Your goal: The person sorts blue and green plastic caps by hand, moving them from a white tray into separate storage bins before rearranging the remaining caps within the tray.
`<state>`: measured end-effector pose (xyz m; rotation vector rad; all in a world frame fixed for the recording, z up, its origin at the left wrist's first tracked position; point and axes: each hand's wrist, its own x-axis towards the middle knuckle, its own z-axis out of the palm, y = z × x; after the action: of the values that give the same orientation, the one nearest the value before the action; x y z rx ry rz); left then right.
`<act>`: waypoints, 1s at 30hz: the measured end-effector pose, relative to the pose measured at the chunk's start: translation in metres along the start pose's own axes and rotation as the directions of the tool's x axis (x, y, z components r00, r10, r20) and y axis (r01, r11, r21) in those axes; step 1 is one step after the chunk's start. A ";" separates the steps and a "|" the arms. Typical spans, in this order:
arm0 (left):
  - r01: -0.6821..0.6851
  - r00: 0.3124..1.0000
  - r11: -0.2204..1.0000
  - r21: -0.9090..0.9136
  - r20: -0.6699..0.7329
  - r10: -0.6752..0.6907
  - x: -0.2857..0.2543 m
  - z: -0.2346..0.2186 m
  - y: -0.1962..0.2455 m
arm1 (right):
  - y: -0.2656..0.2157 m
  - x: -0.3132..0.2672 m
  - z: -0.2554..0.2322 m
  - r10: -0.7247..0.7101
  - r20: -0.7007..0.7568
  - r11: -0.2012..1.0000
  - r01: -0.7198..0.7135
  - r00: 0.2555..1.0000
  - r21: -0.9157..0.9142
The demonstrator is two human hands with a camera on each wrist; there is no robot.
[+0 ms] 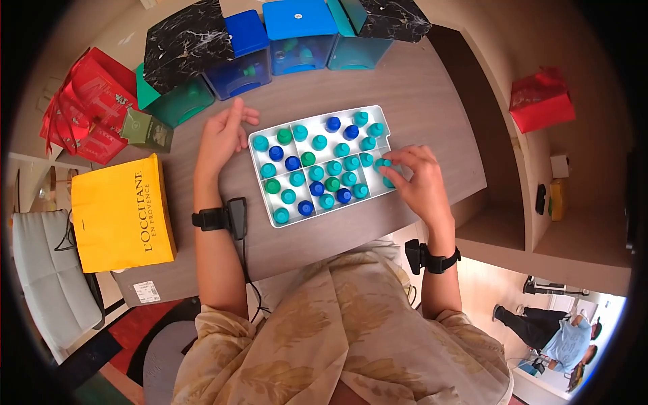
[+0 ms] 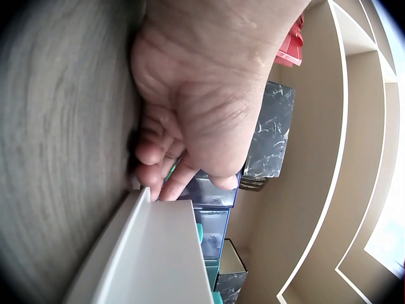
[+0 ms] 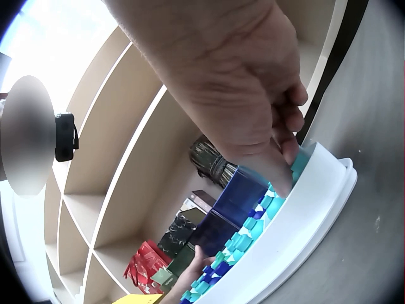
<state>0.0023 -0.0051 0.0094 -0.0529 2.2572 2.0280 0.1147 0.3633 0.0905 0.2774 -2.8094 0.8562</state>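
A white divided tray (image 1: 260, 192) lies on the table, holding several small bottles in teal, green and dark blue. At its right end my right hand (image 1: 420, 177) pinches a teal bottle (image 1: 382, 164) between thumb and fingers. Another teal bottle (image 1: 389, 182) stands just below it, partly hidden by the thumb. In the right wrist view the thumb (image 3: 278, 174) reaches over the white tray wall (image 3: 278, 231). My left hand (image 1: 226, 131) rests beside the tray's upper left corner, fingers loosely bent with nothing in them. The left wrist view shows those fingertips close to the tray rim (image 2: 147, 193).
Blue-lidded bins (image 1: 300, 50) and teal bins (image 1: 179, 101) line the table's back, some under black marbled boxes (image 1: 189, 44). On the left are a red bag (image 1: 91, 108), a green box (image 1: 146, 129) and a yellow bag (image 1: 121, 212). Shelving (image 1: 499, 223) borders the right.
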 end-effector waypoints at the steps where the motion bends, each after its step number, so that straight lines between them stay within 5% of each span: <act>1: -0.002 1.000 1.000 0.000 0.001 0.002 -0.001 0.000 0.000 | 0.001 0.000 -0.001 -0.012 -0.010 1.000 0.012 1.000 0.007; 14: -0.009 1.000 1.000 0.000 0.008 0.009 0.000 0.001 -0.002 | -0.009 0.006 0.015 -0.137 -0.030 0.990 0.138 0.990 0.009; 30: -0.014 1.000 1.000 0.002 0.016 0.014 0.000 0.000 -0.001 | -0.014 -0.009 -0.012 -0.122 0.144 0.993 0.120 0.982 0.023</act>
<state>0.0027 -0.0054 0.0084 -0.0214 2.2566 2.0257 0.1278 0.3600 0.1053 0.5274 -2.8832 0.8621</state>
